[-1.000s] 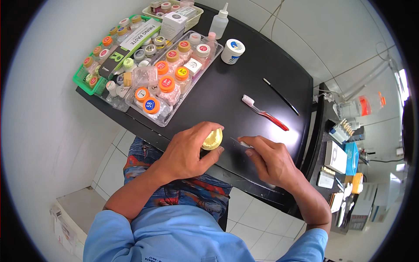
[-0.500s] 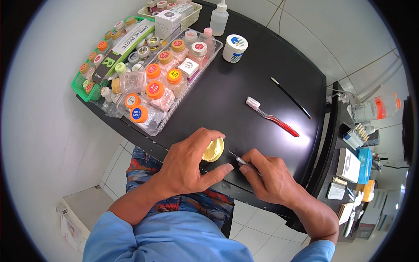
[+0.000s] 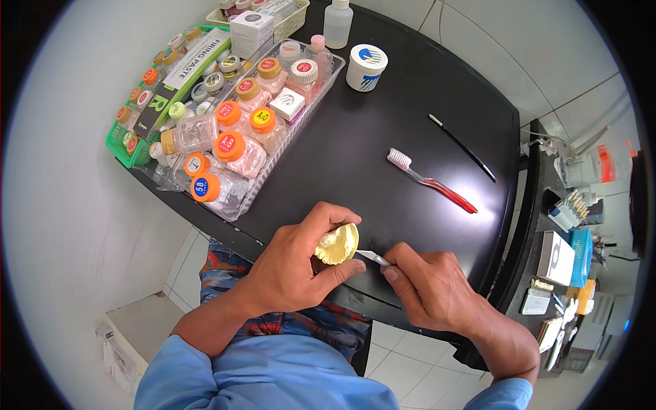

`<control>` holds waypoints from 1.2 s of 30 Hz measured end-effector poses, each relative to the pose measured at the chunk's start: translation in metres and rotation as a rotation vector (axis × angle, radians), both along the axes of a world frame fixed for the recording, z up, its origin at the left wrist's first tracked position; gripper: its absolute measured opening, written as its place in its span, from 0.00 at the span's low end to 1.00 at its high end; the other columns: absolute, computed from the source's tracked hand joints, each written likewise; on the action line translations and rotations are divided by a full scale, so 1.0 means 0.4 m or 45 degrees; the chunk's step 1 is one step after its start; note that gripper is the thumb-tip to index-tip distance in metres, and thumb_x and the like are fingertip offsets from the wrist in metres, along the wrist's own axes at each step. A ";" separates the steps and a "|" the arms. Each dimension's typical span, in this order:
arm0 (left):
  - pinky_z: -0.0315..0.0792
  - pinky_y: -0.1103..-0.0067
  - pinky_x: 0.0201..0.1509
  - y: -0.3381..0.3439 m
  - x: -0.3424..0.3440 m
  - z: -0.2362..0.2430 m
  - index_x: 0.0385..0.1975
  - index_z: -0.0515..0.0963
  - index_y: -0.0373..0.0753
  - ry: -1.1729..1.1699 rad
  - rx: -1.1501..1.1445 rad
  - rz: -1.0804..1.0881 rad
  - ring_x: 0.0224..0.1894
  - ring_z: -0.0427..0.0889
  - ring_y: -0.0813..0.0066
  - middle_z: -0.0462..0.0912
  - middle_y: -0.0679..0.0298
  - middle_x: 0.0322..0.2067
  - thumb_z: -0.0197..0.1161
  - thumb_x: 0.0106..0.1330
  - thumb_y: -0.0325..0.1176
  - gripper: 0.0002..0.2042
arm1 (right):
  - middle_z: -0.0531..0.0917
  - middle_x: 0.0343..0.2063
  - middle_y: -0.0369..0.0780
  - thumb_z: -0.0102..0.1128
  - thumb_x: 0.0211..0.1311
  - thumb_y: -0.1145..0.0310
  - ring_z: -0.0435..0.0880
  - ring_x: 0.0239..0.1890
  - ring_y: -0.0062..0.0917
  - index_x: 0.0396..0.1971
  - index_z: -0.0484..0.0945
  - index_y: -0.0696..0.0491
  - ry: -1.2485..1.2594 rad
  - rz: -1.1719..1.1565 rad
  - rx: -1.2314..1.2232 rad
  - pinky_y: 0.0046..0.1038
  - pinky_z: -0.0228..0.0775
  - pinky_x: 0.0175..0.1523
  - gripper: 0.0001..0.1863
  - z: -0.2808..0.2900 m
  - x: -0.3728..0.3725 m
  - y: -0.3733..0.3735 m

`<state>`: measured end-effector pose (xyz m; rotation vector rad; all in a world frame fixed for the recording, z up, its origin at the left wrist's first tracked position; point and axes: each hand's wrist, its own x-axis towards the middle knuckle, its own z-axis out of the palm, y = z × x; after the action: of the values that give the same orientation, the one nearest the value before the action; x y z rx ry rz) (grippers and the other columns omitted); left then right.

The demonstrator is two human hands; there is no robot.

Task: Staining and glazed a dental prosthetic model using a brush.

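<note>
A pale yellow dental cast (image 3: 338, 244), with a row of teeth along its lower edge, is held over the near edge of the black table. My left hand (image 3: 297, 256) is closed round it, fingers behind and thumb at its lower right. In my right hand (image 3: 434, 283) is a small knife (image 3: 372, 257) with a pointed metal blade, pinched between thumb and fingers. The blade tip points left, close to the cast's right side; whether it touches I cannot tell.
On the black table (image 3: 321, 174) lie a red-handled toothbrush (image 3: 434, 181) and a thin dark brush (image 3: 465, 149). A white tub (image 3: 367, 68) and a squeeze bottle (image 3: 337, 26) stand far off. At left, a clear tray (image 3: 280, 147) and green basket (image 3: 119, 152) hold several jars.
The cast has been raised and turned in my left hand, so its teeth now show. The knife has rotated, its blade now showing flatter and nearer the cast. The view has shifted slightly.
</note>
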<state>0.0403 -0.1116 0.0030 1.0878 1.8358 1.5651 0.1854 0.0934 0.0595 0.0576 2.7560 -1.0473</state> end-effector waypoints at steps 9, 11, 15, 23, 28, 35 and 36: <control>0.70 0.84 0.32 0.002 -0.011 0.013 0.59 0.78 0.35 -0.087 -0.088 -0.061 0.30 0.78 0.87 0.82 0.68 0.32 0.79 0.65 0.34 0.25 | 0.77 0.16 0.45 0.61 0.75 0.71 0.80 0.23 0.44 0.42 0.75 0.57 0.147 0.119 0.050 0.42 0.68 0.51 0.05 -0.017 -0.005 0.015; 0.71 0.84 0.32 0.002 -0.010 0.002 0.58 0.78 0.36 -0.042 -0.044 -0.062 0.30 0.78 0.87 0.82 0.69 0.32 0.80 0.65 0.36 0.25 | 0.76 0.16 0.44 0.61 0.75 0.71 0.78 0.22 0.43 0.43 0.75 0.57 0.180 0.140 0.042 0.40 0.66 0.52 0.06 -0.021 -0.004 0.013; 0.72 0.82 0.34 0.004 -0.009 0.001 0.57 0.79 0.36 -0.008 -0.034 -0.060 0.31 0.79 0.85 0.82 0.68 0.31 0.80 0.64 0.36 0.24 | 0.76 0.15 0.43 0.61 0.76 0.71 0.77 0.22 0.42 0.43 0.75 0.57 0.183 0.142 0.014 0.41 0.66 0.52 0.06 -0.026 -0.003 0.011; 0.75 0.79 0.39 0.005 -0.005 0.000 0.55 0.80 0.35 -0.001 -0.034 -0.036 0.33 0.81 0.81 0.82 0.66 0.31 0.80 0.64 0.34 0.23 | 0.73 0.15 0.42 0.60 0.77 0.71 0.76 0.20 0.41 0.44 0.75 0.57 0.187 0.158 0.011 0.42 0.65 0.55 0.06 -0.037 0.001 0.006; 0.75 0.79 0.39 0.005 -0.005 0.001 0.54 0.80 0.36 -0.014 -0.034 -0.035 0.33 0.81 0.81 0.83 0.66 0.31 0.80 0.65 0.34 0.22 | 0.73 0.15 0.42 0.60 0.77 0.71 0.76 0.21 0.41 0.44 0.75 0.57 0.156 0.163 0.009 0.43 0.65 0.55 0.06 -0.029 -0.001 0.008; 0.75 0.79 0.39 0.005 -0.006 0.004 0.52 0.80 0.36 -0.014 -0.055 -0.040 0.32 0.82 0.81 0.83 0.66 0.31 0.80 0.66 0.35 0.20 | 0.73 0.17 0.44 0.60 0.77 0.71 0.77 0.22 0.43 0.45 0.75 0.58 0.186 0.154 0.006 0.42 0.66 0.55 0.07 -0.031 0.001 0.005; 0.75 0.79 0.39 0.006 -0.006 0.005 0.52 0.80 0.36 -0.013 -0.054 -0.039 0.32 0.82 0.81 0.83 0.66 0.31 0.80 0.66 0.35 0.20 | 0.73 0.17 0.44 0.60 0.77 0.71 0.77 0.22 0.43 0.45 0.75 0.58 0.187 0.154 0.006 0.42 0.66 0.55 0.07 -0.030 0.001 0.005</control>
<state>0.0378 -0.1094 0.0049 1.0820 1.8289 1.5043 0.1859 0.0956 0.0476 -0.1911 2.8498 -1.0526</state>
